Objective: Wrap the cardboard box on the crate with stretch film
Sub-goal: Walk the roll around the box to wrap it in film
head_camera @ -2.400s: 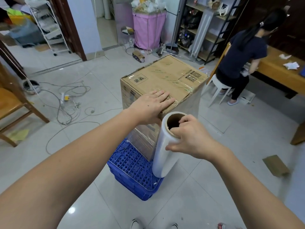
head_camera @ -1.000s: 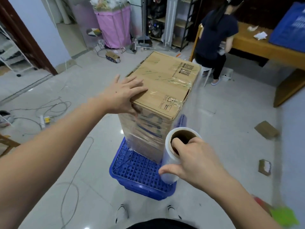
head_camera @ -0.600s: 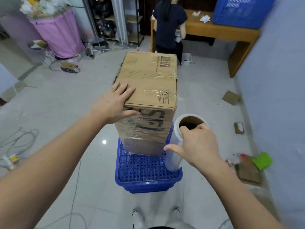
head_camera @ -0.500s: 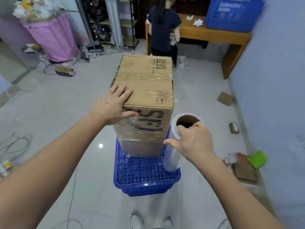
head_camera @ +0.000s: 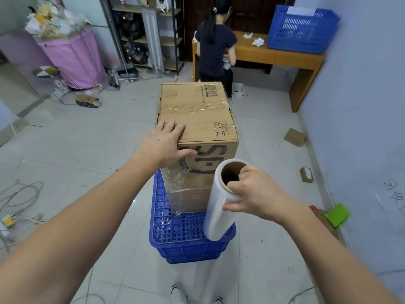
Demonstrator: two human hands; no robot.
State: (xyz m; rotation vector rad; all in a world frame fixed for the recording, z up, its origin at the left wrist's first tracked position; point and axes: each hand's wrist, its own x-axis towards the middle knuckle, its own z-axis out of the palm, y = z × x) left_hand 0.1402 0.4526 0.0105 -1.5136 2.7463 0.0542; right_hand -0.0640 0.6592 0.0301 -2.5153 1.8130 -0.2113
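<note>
At frame centre, the tall brown cardboard box (head_camera: 198,119) stands on the blue plastic crate (head_camera: 188,235). The left hand (head_camera: 164,143) presses it flat; the right hand (head_camera: 252,191) grips the clear stretch film roll (head_camera: 221,207). Wrapping is midway, I judge; next the roll must circle higher.

hands 2 (head_camera: 163,143) (head_camera: 254,191) | cardboard box 1 (head_camera: 197,119) | blue crates 2 (head_camera: 188,244) (head_camera: 300,29) | film roll 1 (head_camera: 219,211) | people at the desk 1 (head_camera: 214,47)
</note>
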